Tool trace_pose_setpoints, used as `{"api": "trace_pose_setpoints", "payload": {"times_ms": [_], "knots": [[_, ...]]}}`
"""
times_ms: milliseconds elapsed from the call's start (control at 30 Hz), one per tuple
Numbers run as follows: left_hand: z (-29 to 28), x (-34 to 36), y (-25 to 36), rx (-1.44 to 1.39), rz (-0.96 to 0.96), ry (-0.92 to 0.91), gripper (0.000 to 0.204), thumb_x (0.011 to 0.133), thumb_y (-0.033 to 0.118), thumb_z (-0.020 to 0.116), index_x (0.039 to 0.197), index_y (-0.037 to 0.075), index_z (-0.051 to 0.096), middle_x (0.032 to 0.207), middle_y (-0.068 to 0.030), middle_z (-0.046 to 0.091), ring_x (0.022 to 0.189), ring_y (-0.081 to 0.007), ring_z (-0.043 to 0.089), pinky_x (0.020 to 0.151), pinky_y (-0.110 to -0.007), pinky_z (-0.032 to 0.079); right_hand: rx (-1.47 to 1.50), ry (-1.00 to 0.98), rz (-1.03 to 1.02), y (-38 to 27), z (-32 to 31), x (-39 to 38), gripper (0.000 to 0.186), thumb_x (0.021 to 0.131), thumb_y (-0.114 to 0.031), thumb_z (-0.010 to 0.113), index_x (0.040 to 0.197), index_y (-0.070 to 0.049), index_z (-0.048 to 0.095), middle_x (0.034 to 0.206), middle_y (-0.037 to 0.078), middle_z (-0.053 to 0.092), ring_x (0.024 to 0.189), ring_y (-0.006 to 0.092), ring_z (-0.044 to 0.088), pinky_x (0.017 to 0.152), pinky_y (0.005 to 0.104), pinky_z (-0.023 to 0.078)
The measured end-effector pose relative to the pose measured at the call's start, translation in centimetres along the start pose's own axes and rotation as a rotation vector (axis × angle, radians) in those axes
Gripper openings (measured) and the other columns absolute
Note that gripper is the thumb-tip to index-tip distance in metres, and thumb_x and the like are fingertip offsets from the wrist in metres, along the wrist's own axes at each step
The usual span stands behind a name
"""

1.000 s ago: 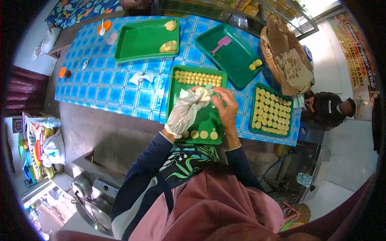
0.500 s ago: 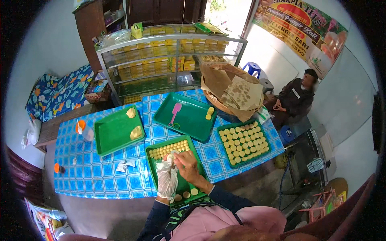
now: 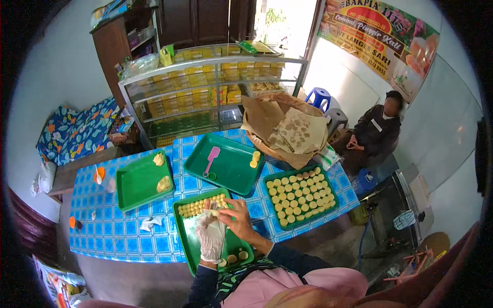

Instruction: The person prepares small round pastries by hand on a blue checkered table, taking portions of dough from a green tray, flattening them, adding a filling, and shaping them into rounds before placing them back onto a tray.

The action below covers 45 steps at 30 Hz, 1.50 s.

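Observation:
In the green tray (image 3: 188, 240) at the table's front, my left hand (image 3: 210, 237), in a clear plastic glove, is raised with fingers curled; what it holds is partly hidden. My right hand (image 3: 236, 220), bare, pinches a small pale dough piece (image 3: 215, 212) just over the left hand's fingertips. Rows of yellow dough balls (image 3: 191, 207) fill the tray's back, and several flattened discs (image 3: 232, 259) lie near its front. To the right, another green tray (image 3: 334, 203) holds many pale rounds (image 3: 297, 195).
Behind are a tray (image 3: 128, 190) with dough lumps, a tray (image 3: 231, 169) with a pink scraper (image 3: 211, 156), a paper-lined basket (image 3: 277, 123) and a glass showcase (image 3: 215, 87). A seated person (image 3: 375, 128) is at the right; cups (image 3: 101, 171) stand at the left on the checked tablecloth (image 3: 123, 236).
My view has tilted up from the close look down, bringing the showcase and doorway in. My right fingers have drawn in to a pinch on the dough above my gloved left hand.

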<state>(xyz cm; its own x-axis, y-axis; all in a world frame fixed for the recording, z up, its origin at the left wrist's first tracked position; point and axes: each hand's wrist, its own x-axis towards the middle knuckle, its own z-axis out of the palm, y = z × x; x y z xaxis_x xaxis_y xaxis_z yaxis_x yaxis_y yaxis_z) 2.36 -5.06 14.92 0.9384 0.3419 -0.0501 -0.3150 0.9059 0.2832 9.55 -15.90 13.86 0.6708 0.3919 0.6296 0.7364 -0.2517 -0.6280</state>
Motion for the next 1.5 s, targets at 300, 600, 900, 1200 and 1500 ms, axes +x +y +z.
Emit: {"api": "trace_pose_setpoints", "payload": {"times_ms": [300,600,900,1200,1500], "knots": [[3.6,1.0,-6.2,0.232,0.018,0.030,0.082,0.099,0.064,0.050,0.154,0.006,0.029,0.136,-0.0109,0.052,0.114,-0.0236,0.058,0.087,-0.040,0.054,0.897,-0.250,0.572,5.6,-5.5,0.4,0.058,0.094,-0.010,0.070,0.147,-0.005,0.048,0.122,0.008,0.068,0.100,0.0211,0.069,0.088,0.0341,0.053],[3.7,1.1,-7.9,0.282,0.371,0.159,0.062,0.100,0.052,0.058,0.145,0.011,0.043,0.137,-0.0115,0.053,0.122,-0.0252,0.053,0.093,-0.041,0.048,1.650,-0.331,0.845,9.5,-7.8,1.8,0.038,0.100,-0.023,0.061,0.133,-0.003,0.057,0.125,0.013,0.067,0.106,0.0224,0.067,0.083,0.0354,0.051],[2.4,1.4,-9.0,0.383,0.334,0.232,0.078,0.100,0.062,0.051,0.151,0.006,0.037,0.137,-0.0115,0.050,0.124,-0.0239,0.050,0.103,-0.044,0.043,1.095,-0.483,0.588,8.8,-7.3,-0.4,0.034,0.087,-0.007,0.076,0.119,-0.002,0.069,0.115,0.010,0.071,0.097,0.0169,0.070,0.085,0.0284,0.056],[-1.6,1.9,-10.8,0.285,0.335,0.101,0.077,0.103,0.063,0.041,0.157,0.010,0.029,0.155,-0.0150,0.041,0.140,-0.0314,0.043,0.117,-0.050,0.036,0.728,-0.383,0.125,2.7,-6.9,-0.9,0.058,0.095,-0.011,0.062,0.151,-0.009,0.045,0.156,0.013,0.043,0.148,0.0280,0.035,0.121,0.0422,0.029],[3.1,3.2,-10.9,0.315,0.372,0.015,0.080,0.102,0.065,0.038,0.159,0.010,0.025,0.158,-0.0160,0.037,0.142,-0.0347,0.042,0.117,-0.050,0.036,0.972,-0.345,0.308,3.3,-7.6,-0.6,0.062,0.099,-0.005,0.054,0.157,-0.003,0.030,0.157,0.016,0.042,0.139,0.0240,0.047,0.114,0.0363,0.038]]}}
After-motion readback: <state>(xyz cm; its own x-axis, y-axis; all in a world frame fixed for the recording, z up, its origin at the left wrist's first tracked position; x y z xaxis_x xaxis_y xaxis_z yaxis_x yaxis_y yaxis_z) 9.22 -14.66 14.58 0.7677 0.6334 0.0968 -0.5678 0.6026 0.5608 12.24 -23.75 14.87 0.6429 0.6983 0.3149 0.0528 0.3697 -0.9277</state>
